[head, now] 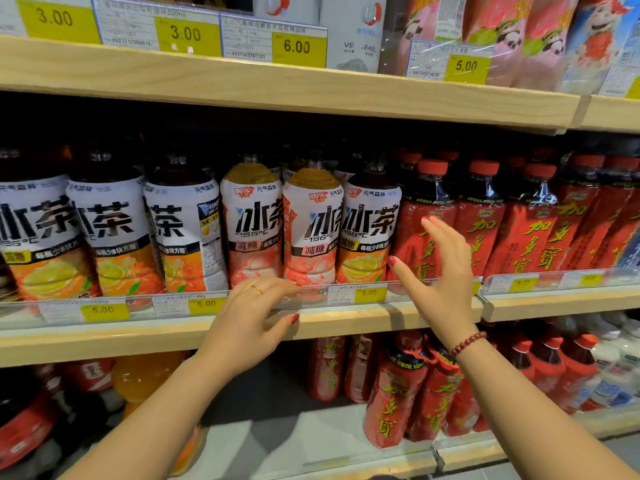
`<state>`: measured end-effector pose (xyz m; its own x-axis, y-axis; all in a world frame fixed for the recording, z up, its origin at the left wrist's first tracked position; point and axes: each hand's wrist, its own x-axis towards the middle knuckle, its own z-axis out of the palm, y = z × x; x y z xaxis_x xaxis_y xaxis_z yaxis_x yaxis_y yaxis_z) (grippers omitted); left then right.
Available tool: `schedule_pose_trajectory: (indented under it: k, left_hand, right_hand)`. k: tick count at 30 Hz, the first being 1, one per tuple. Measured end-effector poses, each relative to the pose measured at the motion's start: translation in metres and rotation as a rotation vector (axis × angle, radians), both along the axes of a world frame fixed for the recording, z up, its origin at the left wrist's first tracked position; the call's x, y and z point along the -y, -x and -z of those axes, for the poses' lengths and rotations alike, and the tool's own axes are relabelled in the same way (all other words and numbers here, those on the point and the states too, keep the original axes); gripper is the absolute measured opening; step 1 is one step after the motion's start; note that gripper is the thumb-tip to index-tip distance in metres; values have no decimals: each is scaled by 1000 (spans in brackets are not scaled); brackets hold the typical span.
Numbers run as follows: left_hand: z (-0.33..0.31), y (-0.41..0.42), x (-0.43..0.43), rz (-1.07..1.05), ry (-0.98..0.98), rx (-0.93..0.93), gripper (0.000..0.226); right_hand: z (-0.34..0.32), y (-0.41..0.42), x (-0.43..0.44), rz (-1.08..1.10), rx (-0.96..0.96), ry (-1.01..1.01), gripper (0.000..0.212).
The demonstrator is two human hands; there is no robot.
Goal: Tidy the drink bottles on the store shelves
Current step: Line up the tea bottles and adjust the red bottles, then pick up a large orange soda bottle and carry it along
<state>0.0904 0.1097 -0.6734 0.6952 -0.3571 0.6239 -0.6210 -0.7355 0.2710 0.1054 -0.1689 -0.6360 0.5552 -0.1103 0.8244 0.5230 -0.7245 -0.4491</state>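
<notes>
Orange tea bottles at the left of the shelf face front, bar the third, turned aside. My left hand, loosely spread and empty, sits at the rail under the pink bottles. My right hand, flat and open, hovers before the red bottles, so I'd say the stray bottle between them is not yet sorted.

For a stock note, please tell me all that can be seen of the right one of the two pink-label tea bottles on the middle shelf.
The right pink-label tea bottle stands upright at the front of the middle shelf. It looks like clear plastic, amber drink showing at the shoulder; the cap is in shadow. A white label bears black characters, a red badge and pink fruit. It seems pressed against the other pink-label bottle and an orange-label bottle; the clear price rail hides its foot.
</notes>
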Motion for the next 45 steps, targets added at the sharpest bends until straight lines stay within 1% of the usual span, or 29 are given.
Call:
schedule_pose_trajectory:
  k: [2,4,9,14,19,23,27,29,31,33,34,35,36,37,39,40,45]
  left_hand:
    - [3,9,-10,0,-50,-14,45]
    - [6,20,-21,-19,-39,-16,45]
    - [20,56,-60,-83,55,-44,40]
    - [64,94,-107,-180,96,-130,38]
    - [114,109,-153,-365,198,-312,40]
    - [148,102,-179,-521,326,-447,59]
    - [163,80,-196,-516,486,-603,88]
    - [162,65,-201,-498,544,-651,89]
    - [158,49,-204,-466,614,-665,80]
    - [153,36,-204,-412,708,-704,76]
    - [152,30,-204,-372,751,-737,77]
    - [152,25,-204,-335,784,-779,77]
    - [151,21,-204,-309,805,-828,73]
    - [152,18,-204,-289,827,-877,65]
    - [156,13,-207,-249,864,-947,51]
    - [159,12,-209,-233,875,-957,50]
    - [164,11,-208,-172,975,-1014,66]
  right_hand:
    - [10,16,-14,-97,-12,47,53]
    - [24,30,-30,-218,-49,84,48]
    - [68,54,-74,-456,-185,187,49]
    - [116,55,-121,-593,-410,249,48]
    - [156,42,-168,-628,-682,250,53]
    - [180,28,-204,-605,-842,231,61]
    - [195,13,-240,-590,-1014,206,83]
    - [200,5,-258,-586,-1062,210,93]
    - [205,-4,-272,-593,-1127,152,96]
    - [209,-11,-284,-609,-1218,67,90]
    - [213,-14,-289,-622,-1264,19,79]
    - [216,-15,-294,-638,-1300,-26,63]
    - [219,-16,-297,-651,-1327,-62,47]
    - [222,-17,-300,-659,-1341,-86,39]
    - [228,-18,-306,-668,-1358,-125,35]
    - [229,-18,-309,-672,-1367,-141,35]
    - [240,-12,-321,-662,-1374,-246,39]
